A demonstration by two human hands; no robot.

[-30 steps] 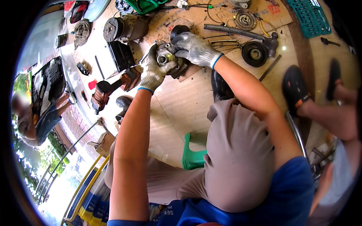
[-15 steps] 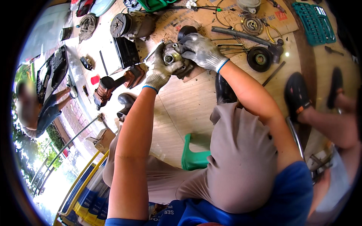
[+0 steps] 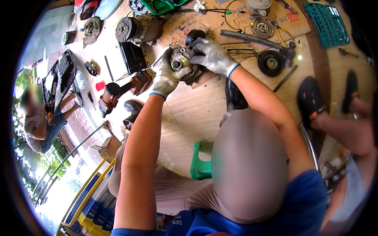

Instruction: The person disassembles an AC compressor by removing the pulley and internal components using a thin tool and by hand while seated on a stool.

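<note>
Both my hands wear white-grey work gloves with blue cuffs. My left hand (image 3: 167, 78) is closed around the left and near side of a greasy metal machine part (image 3: 182, 63) with a ringed hub facing up. A silver wrench-like bar (image 3: 159, 56) runs beside its fingers; whether they hold it is unclear. My right hand (image 3: 210, 55) lies at the part's far right edge with fingers bent together, their tips pinched over something too small to name. Just beyond those fingers stands a black pulley (image 3: 194, 36).
A cylindrical compressor (image 3: 138, 29), black box (image 3: 132, 56) and cordless impact wrench (image 3: 114, 94) lie left. Rightward are a hammer (image 3: 289, 53), black pulley wheel (image 3: 271, 62) and green socket set (image 3: 327, 24). Another person's shoe (image 3: 310, 98) is at right. A person (image 3: 35, 126) holds a black panel (image 3: 59, 76).
My right fingers have drawn up and bent more at the part's edge. My left hand keeps its hold. The person at far left has shifted the black panel toward the right.
</note>
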